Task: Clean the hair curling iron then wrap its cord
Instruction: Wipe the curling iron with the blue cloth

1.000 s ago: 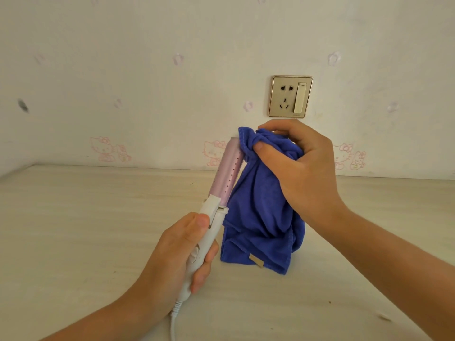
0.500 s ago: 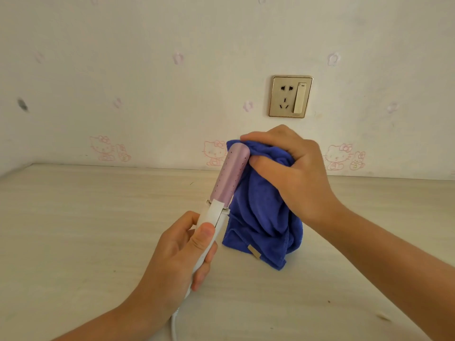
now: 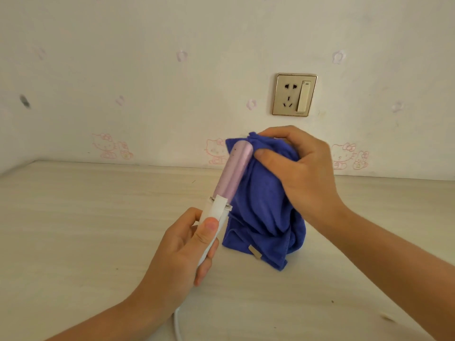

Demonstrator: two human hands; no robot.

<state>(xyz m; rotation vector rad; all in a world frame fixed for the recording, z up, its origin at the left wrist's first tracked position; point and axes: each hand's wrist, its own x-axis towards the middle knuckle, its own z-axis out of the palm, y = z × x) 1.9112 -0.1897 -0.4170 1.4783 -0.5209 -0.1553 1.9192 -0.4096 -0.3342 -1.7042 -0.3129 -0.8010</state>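
Wiping down the curling iron (image 3: 234, 173), to judge by the grip: held up off the table (image 3: 73, 230), lilac barrel pointing up and away with a lean to the right, white handle at the low end. Gripping that handle in the left hand (image 3: 182, 249), fingers curled round it and thumb laid flat along the top, probably to steady the barrel against rubbing and to leave the whole lilac length bare. Pressing a blue cloth (image 3: 266, 217) against the barrel's right side near the tip with the right hand (image 3: 298, 173), thumb pinching fabric onto the barrel, fingers arched over the bunched top. Letting the rest of the cloth hang in loose folds down toward the table; cannot tell whether touching it. Leaving the white cord (image 3: 177, 323) to trail from the handle's base past the left wrist and off the bottom edge, not yet wrapped. Reaching in with the forearms from lower left and lower right, wrists bent toward each other. Facing a wall socket (image 3: 294, 95) with nothing plugged in. Judged mid-cleaning, with the cord work yet to come.
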